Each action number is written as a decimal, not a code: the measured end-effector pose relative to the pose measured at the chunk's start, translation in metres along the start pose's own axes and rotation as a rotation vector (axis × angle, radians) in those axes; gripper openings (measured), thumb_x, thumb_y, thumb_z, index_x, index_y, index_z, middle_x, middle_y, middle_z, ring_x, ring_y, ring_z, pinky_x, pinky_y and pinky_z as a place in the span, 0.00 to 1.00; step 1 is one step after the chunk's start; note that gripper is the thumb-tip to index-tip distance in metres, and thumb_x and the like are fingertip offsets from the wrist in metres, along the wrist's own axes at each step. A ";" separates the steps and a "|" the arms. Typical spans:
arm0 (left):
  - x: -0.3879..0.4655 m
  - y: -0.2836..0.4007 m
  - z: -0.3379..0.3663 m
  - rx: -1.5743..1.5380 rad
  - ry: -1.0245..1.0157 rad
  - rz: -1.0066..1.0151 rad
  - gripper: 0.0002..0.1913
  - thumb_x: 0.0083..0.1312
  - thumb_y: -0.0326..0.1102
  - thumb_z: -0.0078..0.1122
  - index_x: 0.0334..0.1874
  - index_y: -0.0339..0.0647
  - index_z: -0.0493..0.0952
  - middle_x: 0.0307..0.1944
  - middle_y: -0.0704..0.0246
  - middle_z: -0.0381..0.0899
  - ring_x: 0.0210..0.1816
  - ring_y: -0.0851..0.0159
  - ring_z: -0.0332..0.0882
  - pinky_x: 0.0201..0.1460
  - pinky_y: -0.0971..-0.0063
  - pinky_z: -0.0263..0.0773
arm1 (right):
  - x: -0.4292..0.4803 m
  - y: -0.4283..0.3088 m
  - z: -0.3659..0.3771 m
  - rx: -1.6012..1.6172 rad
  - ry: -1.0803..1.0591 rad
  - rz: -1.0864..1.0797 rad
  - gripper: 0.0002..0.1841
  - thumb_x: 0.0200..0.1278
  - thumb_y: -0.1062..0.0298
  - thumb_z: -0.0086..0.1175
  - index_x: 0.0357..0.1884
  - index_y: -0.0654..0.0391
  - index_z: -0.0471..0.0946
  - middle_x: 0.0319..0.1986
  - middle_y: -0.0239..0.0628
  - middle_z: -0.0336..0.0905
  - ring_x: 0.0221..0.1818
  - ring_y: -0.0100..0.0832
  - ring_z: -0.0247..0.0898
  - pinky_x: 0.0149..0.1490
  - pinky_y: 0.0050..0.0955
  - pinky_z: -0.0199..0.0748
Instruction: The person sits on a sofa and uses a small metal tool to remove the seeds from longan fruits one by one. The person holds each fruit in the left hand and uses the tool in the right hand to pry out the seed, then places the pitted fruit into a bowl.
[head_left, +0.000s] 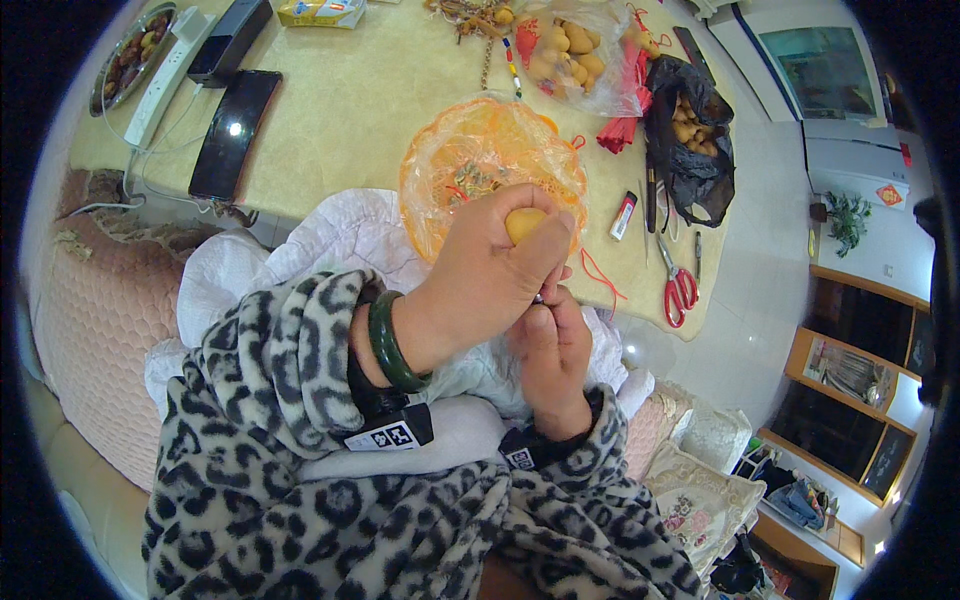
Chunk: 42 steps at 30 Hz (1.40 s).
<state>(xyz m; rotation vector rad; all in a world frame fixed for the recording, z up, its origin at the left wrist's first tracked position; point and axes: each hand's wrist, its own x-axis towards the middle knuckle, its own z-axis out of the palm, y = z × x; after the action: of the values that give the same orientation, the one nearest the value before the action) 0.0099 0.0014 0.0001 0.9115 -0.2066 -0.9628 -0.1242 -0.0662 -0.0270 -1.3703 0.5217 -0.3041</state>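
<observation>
My left hand (472, 277), with a dark green bangle (386, 341) at its wrist, is closed around a small yellow gourd (523, 223). Just below it, my right hand (553, 360) pinches a small shiny metal piece (538, 298) between thumb and fingers. Most of that piece is covered by the fingers, so its kind is unclear. Both hands meet over the near rim of an orange basket (411, 169) lined with clear plastic. Inside the basket lie small metallic trinkets (480, 178) and a bit of red cord.
Right of the basket lie red-handled scissors (680, 296), a glue tube (623, 216), a dark pen-like tool (651, 201) and red cord (600, 274). Beyond are a clear bag of gourds (577, 56) and a black plastic bag (679, 172). A phone (235, 135) and power strip (169, 82) sit left.
</observation>
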 end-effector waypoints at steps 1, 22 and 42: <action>-0.001 0.000 0.000 -0.003 -0.004 0.007 0.08 0.71 0.37 0.51 0.37 0.41 0.69 0.20 0.74 0.68 0.22 0.76 0.67 0.42 0.76 0.75 | -0.002 -0.002 -0.001 0.266 -0.064 0.142 0.12 0.72 0.64 0.46 0.50 0.61 0.71 0.23 0.29 0.69 0.22 0.17 0.57 0.28 0.17 0.57; -0.003 -0.005 0.000 -0.055 -0.122 0.079 0.10 0.72 0.40 0.51 0.36 0.43 0.67 0.19 0.75 0.66 0.22 0.78 0.64 0.45 0.70 0.76 | -0.007 0.003 0.002 0.044 -0.068 0.001 0.18 0.75 0.55 0.42 0.52 0.61 0.66 0.21 0.23 0.60 0.19 0.16 0.52 0.24 0.19 0.49; 0.009 -0.008 -0.004 -0.150 0.058 -0.005 0.11 0.72 0.39 0.46 0.32 0.44 0.67 0.19 0.77 0.62 0.21 0.77 0.62 0.49 0.69 0.75 | 0.004 -0.012 0.000 0.224 -0.127 0.260 0.11 0.76 0.63 0.41 0.50 0.58 0.69 0.19 0.20 0.59 0.18 0.13 0.50 0.24 0.16 0.49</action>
<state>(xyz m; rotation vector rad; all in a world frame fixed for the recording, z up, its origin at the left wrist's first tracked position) 0.0128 -0.0053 -0.0103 0.8017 -0.0814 -0.9425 -0.1198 -0.0708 -0.0158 -1.0824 0.5361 -0.0596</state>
